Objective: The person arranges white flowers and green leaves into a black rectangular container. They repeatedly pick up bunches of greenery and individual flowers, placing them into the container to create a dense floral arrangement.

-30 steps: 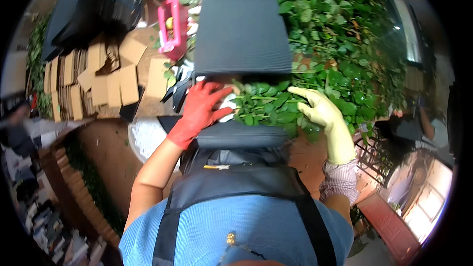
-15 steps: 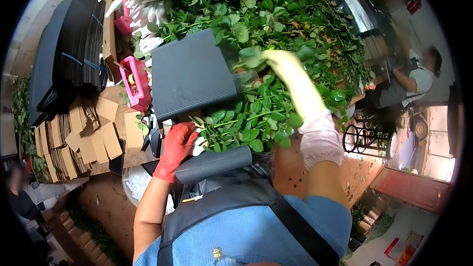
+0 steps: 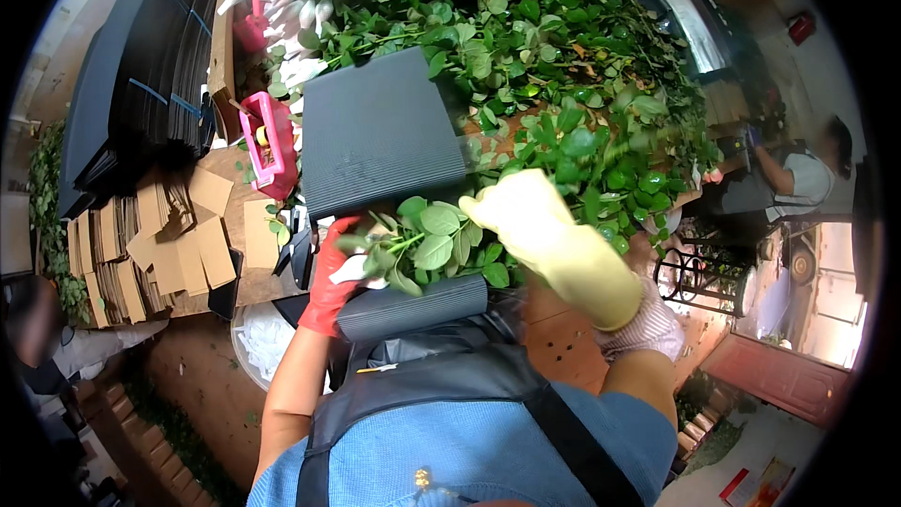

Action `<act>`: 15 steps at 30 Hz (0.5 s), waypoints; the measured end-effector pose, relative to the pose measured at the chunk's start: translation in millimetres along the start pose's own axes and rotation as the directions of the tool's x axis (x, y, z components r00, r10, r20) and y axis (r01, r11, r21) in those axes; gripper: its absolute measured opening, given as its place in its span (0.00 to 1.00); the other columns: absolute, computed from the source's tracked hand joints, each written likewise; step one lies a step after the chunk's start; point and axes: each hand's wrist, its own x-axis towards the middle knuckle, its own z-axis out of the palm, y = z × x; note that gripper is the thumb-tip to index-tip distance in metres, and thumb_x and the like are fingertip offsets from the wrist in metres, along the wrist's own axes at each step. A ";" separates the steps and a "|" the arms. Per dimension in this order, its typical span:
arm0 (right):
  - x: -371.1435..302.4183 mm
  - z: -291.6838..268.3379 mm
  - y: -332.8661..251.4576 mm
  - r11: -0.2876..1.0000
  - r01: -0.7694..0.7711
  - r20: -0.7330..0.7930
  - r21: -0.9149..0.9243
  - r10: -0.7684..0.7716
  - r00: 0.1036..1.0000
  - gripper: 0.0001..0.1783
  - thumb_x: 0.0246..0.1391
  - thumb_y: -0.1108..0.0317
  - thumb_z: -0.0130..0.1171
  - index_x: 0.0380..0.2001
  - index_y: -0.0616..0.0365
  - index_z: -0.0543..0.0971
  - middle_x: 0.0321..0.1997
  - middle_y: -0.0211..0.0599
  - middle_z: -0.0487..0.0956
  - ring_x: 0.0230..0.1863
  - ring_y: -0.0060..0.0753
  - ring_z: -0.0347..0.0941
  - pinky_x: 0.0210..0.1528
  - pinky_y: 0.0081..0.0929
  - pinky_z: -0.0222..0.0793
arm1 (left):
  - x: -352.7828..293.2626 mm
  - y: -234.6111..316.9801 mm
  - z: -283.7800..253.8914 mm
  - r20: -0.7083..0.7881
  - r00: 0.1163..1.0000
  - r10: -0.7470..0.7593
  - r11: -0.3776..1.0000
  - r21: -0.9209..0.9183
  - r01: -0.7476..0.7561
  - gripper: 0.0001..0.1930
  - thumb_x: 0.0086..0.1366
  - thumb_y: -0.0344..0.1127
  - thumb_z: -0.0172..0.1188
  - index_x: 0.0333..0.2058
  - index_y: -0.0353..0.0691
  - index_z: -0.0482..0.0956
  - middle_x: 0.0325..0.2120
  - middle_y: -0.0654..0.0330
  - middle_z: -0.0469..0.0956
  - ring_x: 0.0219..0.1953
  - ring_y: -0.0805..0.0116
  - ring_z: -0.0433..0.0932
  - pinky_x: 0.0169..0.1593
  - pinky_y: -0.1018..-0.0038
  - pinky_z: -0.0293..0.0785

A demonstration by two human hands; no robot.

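My left hand (image 3: 330, 286), in a red rubber glove, is closed around a leafy green stem (image 3: 405, 242) with a white-wrapped head (image 3: 349, 269). Leaves cover part of its fingers. My right hand (image 3: 526, 216), in a pale yellow glove with a striped cuff, has its fingers pressed together at the far end of that stem's leaves. Beyond both hands, a dark grey ribbed board (image 3: 375, 136) stands tilted on the table. A rolled grey ribbed pad (image 3: 413, 308) lies just below the stem, against my black apron.
A heap of leafy stems (image 3: 526, 19) covers the far table. At left are a pink tape dispenser (image 3: 270, 145), small cardboard pieces (image 3: 178, 253) and a stack of dark boards (image 3: 141, 84). A person (image 3: 798, 174) works at far right; another person (image 3: 42, 338) is at left.
My right hand has come back toward me and left, from the leaf heap to the stem at my left hand. Leaves that lay across the near table edge have shifted.
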 end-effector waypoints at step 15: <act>28.2 55.3 69.9 0.843 -0.111 0.369 0.526 -0.109 0.923 0.25 0.64 0.49 0.60 0.60 0.45 0.82 0.55 0.41 0.86 0.56 0.46 0.82 0.61 0.39 0.77 | 1.3 38.2 6.8 -0.023 0.998 -0.050 0.957 0.284 0.055 0.27 0.57 0.32 0.79 0.55 0.40 0.81 0.52 0.52 0.75 0.53 0.56 0.78 0.57 0.63 0.77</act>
